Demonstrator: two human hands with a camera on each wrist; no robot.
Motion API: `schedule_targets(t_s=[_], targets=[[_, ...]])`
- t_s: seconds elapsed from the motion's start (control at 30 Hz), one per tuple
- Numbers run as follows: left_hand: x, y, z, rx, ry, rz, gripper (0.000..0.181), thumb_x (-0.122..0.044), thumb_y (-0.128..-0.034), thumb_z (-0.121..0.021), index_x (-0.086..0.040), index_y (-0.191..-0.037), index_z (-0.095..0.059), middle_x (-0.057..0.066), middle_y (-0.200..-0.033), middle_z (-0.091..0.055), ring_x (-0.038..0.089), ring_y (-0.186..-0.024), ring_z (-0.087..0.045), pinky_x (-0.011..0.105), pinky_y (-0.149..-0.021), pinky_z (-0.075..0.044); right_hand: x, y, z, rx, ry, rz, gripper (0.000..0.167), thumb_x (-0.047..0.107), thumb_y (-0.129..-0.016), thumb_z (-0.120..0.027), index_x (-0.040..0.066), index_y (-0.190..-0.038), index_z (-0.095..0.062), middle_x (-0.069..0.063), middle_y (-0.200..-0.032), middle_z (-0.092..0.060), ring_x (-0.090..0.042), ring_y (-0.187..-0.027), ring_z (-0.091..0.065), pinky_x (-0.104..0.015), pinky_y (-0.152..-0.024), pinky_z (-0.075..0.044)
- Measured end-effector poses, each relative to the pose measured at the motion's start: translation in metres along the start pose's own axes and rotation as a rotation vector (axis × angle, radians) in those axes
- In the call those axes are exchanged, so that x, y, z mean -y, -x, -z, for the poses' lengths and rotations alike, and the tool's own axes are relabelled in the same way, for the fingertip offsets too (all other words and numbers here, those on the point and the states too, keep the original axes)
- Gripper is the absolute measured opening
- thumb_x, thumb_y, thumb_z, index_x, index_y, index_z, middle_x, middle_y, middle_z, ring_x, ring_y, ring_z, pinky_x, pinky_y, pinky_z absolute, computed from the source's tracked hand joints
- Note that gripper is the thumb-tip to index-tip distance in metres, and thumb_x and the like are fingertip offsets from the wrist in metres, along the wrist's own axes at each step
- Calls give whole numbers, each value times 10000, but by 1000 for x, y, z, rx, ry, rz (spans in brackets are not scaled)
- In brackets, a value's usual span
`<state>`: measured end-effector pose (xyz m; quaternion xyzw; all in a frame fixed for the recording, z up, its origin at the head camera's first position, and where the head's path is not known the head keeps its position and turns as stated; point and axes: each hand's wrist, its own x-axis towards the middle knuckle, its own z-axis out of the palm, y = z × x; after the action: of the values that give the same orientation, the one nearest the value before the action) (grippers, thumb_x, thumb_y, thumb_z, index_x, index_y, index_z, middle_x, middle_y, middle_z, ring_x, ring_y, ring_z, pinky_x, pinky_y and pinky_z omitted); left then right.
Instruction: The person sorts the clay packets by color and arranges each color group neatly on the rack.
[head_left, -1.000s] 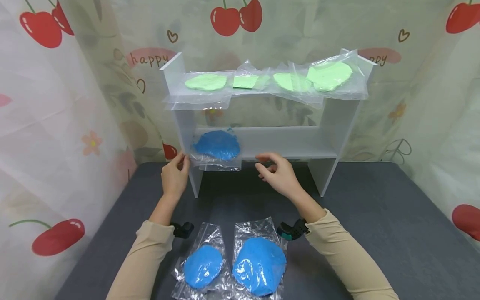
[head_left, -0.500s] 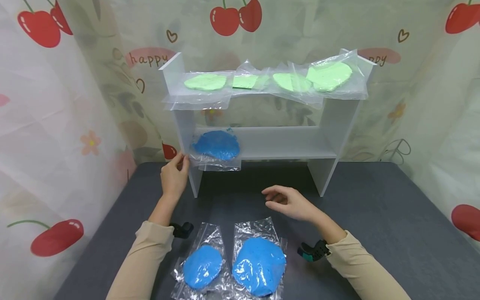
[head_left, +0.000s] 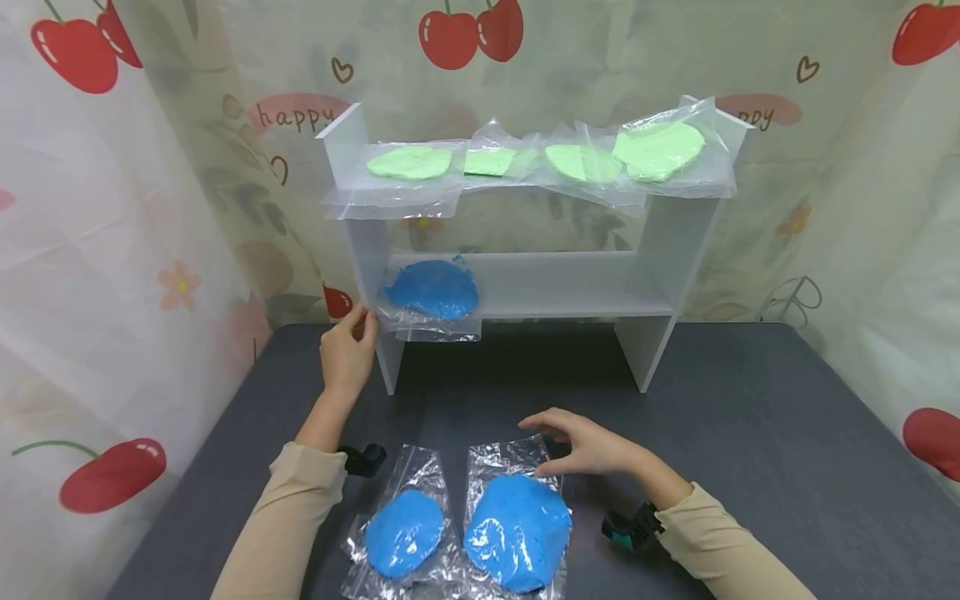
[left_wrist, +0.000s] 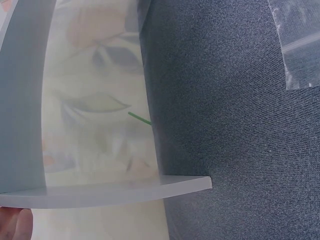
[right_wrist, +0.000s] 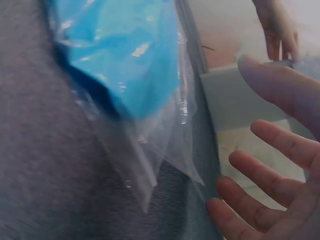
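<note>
My left hand touches the front edge of the white shelf's left side panel; in the left wrist view its fingers show on the panel's outer side. Close to those fingertips, a bagged blue slab lies on the middle board, its clear bag hanging over the front. My right hand, fingers spread and thumb apart, is over the top right of a larger bagged blue slab on the table. It holds nothing in the right wrist view. A smaller bagged blue slab lies to the left.
Several bagged pale green pieces lie along the shelf's top board, bags overhanging the front. The middle board runs right of the blue slab. The dark table extends around. Printed curtains enclose the back and sides.
My right hand has moved from before the middle board down to the larger bagged blue slab on the table, its fingers spreading. The left hand stays at the shelf's side panel.
</note>
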<state>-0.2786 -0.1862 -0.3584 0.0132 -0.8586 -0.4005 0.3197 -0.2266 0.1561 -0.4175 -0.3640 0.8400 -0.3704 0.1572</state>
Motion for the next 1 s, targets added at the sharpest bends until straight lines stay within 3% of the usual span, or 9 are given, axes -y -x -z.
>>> schedule_targets(t_s=[0.27,0.47,0.73,1.0], targets=[[0,0,-1,-8,-15,-11,344,-238,-951,-526,-79,-1244,-613,201,-997,-706,326,-839,-690,471,-720,-516,-3,1,-10,68,44,25,775,366,-764,-758,62,-1386,-409,-112,-1382,-425,-320,-1273,-414,-544,-1004,-373],[-1,0,0,-5,-8,-4,346,-240,-952,-524,-67,-1237,-616,193,-1014,-705,327,-846,-687,475,-725,-514,-4,0,-14,126,73,-19,873,390,-731,-782,93,-1428,-347,-121,-1397,-385,-332,-1291,-375,-542,-994,-363],[0,0,-1,-5,-9,-4,346,-240,-953,-523,-53,-1227,-621,198,-1007,-704,319,-852,-688,462,-713,-521,-2,0,-20,122,139,-40,925,405,-695,-805,104,-1433,-336,-112,-1404,-391,-333,-1269,-346,-561,-970,-349],[0,0,-1,-5,-10,-5,340,-241,-955,-517,-54,-1217,-628,204,-994,-705,323,-849,-687,465,-717,-517,0,1,-21,115,165,-3,892,382,-692,-811,86,-1411,-374,-97,-1321,-463,-276,-1204,-411,-453,-962,-390]])
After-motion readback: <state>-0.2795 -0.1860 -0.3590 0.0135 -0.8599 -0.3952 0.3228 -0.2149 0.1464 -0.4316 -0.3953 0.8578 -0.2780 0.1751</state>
